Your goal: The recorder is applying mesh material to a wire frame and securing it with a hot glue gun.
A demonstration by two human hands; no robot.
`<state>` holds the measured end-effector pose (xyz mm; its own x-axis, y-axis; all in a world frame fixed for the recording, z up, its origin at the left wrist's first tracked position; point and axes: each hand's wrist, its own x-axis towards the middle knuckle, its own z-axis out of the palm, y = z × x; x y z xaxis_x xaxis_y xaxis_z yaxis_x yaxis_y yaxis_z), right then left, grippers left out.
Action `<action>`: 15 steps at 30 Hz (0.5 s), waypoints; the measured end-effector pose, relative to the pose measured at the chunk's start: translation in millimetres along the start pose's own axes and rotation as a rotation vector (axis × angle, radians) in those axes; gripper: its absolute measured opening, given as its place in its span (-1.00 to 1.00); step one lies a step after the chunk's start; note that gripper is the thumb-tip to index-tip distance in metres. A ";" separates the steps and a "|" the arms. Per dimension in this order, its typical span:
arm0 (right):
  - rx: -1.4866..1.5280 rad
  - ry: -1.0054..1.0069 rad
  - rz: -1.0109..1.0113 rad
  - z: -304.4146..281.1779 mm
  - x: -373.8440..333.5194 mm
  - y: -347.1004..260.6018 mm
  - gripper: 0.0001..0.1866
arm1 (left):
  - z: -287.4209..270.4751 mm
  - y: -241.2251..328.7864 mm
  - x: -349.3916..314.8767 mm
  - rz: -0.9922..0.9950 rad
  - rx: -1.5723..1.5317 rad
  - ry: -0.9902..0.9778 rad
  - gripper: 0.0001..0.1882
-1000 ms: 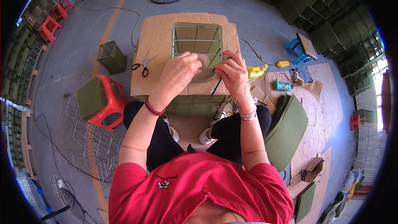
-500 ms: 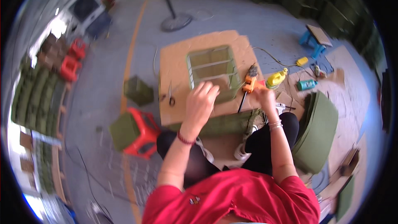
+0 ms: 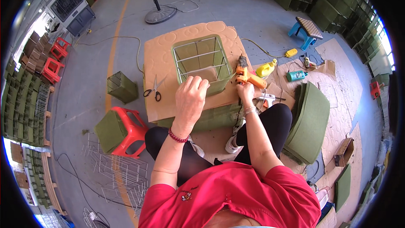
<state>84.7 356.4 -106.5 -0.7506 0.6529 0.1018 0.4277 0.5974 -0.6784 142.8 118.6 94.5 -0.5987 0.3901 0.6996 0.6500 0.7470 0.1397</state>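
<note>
A square box [image 3: 219, 87] of green sheeting with a metal wire frame stands on a cardboard-topped table [image 3: 158, 65]. My left hand [image 3: 192, 98] is closed at its near rim, fingers curled; their tips are partly hidden. To the box's right is an orange glue gun [image 3: 249, 78], its dark, crusted nozzle end pointing away from me. My right hand [image 3: 246, 92] closes around the gun's rear end, where a dark stick came out; whether the fingers grip the body or the stick is unclear. Scissors [image 3: 155, 88] with black handles lie left of the box.
Close by on the right are a yellow bottle [image 3: 266, 69], a green bottle [image 3: 296, 76], a white glue gun [image 3: 268, 99] and stacked green panels [image 3: 310, 122]. Left are a small green box [image 3: 122, 88], a red stool [image 3: 134, 133] and wire frames [image 3: 122, 181]. A fan base [image 3: 161, 14] stands beyond.
My right hand has moved from beside the glue gun's handle to its rear end. My left hand stays at the box's near rim. The whole view has shifted slightly.
</note>
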 end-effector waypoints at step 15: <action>-0.474 -0.088 -0.699 -31.7 72.7 37.7 -0.66 | 0.6 1.3 -10.8 0.038 -0.004 0.037 -0.80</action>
<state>62.2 441.2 -101.6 -0.9488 0.0345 0.3140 0.0023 0.9948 -0.1021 149.8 115.7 86.7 -0.5559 0.3974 0.7301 0.6737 0.7299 0.1156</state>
